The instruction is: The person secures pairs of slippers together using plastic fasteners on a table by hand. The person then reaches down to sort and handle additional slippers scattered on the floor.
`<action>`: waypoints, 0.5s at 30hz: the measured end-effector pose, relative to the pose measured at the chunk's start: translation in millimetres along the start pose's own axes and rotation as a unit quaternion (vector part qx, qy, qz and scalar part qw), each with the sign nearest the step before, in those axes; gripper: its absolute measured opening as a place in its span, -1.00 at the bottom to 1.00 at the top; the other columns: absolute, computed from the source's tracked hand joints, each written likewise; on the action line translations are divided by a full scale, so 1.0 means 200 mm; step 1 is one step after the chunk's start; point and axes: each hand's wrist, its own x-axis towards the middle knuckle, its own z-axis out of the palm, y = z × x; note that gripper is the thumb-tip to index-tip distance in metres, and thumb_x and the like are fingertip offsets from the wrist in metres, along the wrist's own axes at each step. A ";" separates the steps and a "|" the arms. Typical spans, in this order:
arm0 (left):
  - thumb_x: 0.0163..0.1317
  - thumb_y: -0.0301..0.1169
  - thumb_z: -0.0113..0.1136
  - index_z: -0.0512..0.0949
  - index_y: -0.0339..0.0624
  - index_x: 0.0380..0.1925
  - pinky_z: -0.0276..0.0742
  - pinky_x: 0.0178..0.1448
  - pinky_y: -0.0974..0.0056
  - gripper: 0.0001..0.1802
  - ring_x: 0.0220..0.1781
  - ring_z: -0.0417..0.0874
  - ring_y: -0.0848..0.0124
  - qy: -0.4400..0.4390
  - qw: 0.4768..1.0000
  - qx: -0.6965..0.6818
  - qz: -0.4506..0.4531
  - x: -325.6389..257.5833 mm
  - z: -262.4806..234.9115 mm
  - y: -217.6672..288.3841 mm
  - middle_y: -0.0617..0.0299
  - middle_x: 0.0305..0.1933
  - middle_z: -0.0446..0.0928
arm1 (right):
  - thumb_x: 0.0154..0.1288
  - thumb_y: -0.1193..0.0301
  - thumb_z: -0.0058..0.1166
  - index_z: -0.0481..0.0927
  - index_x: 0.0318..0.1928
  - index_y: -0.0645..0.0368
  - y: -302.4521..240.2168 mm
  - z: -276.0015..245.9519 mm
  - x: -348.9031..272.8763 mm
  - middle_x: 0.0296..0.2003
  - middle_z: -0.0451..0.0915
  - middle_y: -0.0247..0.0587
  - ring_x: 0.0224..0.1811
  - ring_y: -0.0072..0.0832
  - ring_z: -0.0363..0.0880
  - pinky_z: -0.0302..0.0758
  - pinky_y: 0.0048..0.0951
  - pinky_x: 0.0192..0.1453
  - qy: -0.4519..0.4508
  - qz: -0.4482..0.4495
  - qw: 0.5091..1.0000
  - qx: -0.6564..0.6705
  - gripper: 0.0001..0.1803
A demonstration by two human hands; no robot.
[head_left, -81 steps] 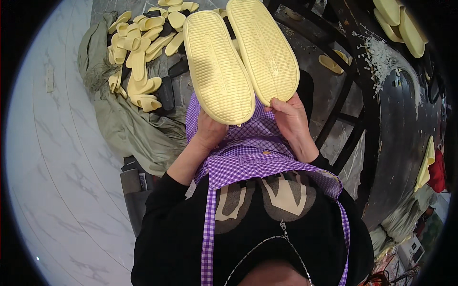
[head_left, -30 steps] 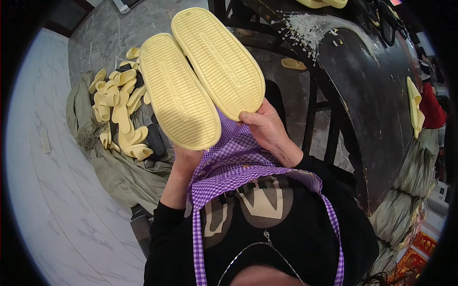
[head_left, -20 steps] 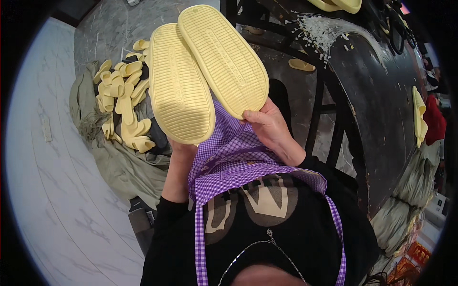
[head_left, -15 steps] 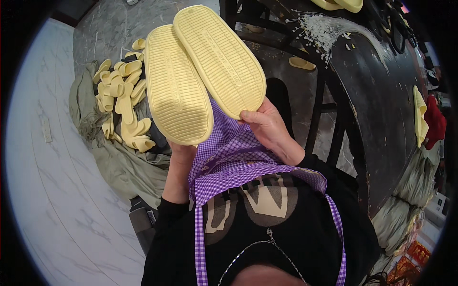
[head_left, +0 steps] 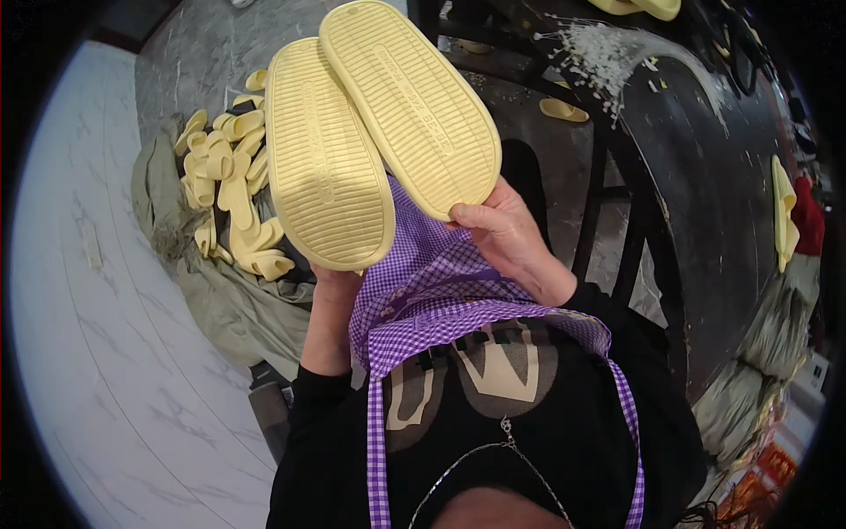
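Two pale yellow slippers fill the upper middle, their ribbed soles facing me. My right hand (head_left: 515,242) pinches the heel end of the right slipper (head_left: 423,115), thumb on the sole's edge and fingers behind it. Behind the lower end of the left slipper (head_left: 326,159) is my left hand (head_left: 337,280); the slipper hides its fingers, but it holds that end up. Near their far ends the right slipper overlaps the left one, and their near ends stand apart. Below them lies a purple checked apron (head_left: 441,286) over my lap.
A heap of similar yellow slippers (head_left: 233,181) lies on a grey-green cloth (head_left: 220,300) at the left. On the right, a dark table (head_left: 705,238) bears a bundle of white-tipped strands (head_left: 595,62). One slipper (head_left: 564,110) rests on the floor beneath.
The right slipper and my right hand have shifted slightly to the right, and the near ends of the soles are a little farther apart. Both hands keep their hold.
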 end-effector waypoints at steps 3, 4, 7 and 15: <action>0.23 -0.42 0.06 0.32 -0.27 0.16 0.25 0.30 0.20 -0.52 0.28 0.32 0.27 0.090 0.991 0.022 0.095 0.14 -0.10 0.03 0.07 0.21 0.35 | 0.06 0.57 0.16 0.33 0.11 0.28 -0.20 -0.01 -0.11 -0.05 0.53 -0.15 -0.05 -0.46 0.53 0.48 -0.45 0.00 0.018 -0.067 0.997 -0.044 -0.45; 0.23 -0.46 0.04 0.34 -0.33 0.13 0.28 0.28 0.22 -0.55 0.26 0.34 0.26 0.139 0.980 0.034 0.135 0.19 -0.15 0.04 0.04 0.18 0.38 | 0.06 0.56 0.16 0.32 0.12 0.30 -0.27 -0.02 -0.15 -0.03 0.52 -0.15 -0.01 -0.44 0.52 0.46 -0.43 0.05 0.024 -0.096 0.993 -0.068 -0.44; 0.23 -0.55 0.00 0.37 -0.32 0.09 0.35 0.21 0.20 -0.61 0.15 0.44 0.27 0.080 0.909 -0.403 -0.065 0.26 -0.26 -0.06 0.06 0.14 0.41 | 0.07 0.60 0.06 0.35 0.09 0.35 -0.53 -0.11 -0.28 -0.05 0.53 -0.15 -0.04 -0.49 0.53 0.46 -0.50 0.03 0.062 -0.158 0.974 -0.150 -0.50; 0.36 -0.37 -0.10 0.24 -0.27 0.18 0.46 0.11 0.21 -0.58 0.03 0.53 0.26 -0.151 0.592 -0.791 0.043 1.00 -0.14 0.21 0.05 0.10 0.42 | 0.21 0.43 0.01 0.39 0.08 0.38 -1.23 -0.46 -0.74 -0.07 0.54 -0.17 -0.04 -0.50 0.52 0.43 -0.50 0.06 0.197 -0.320 0.894 -0.243 -0.56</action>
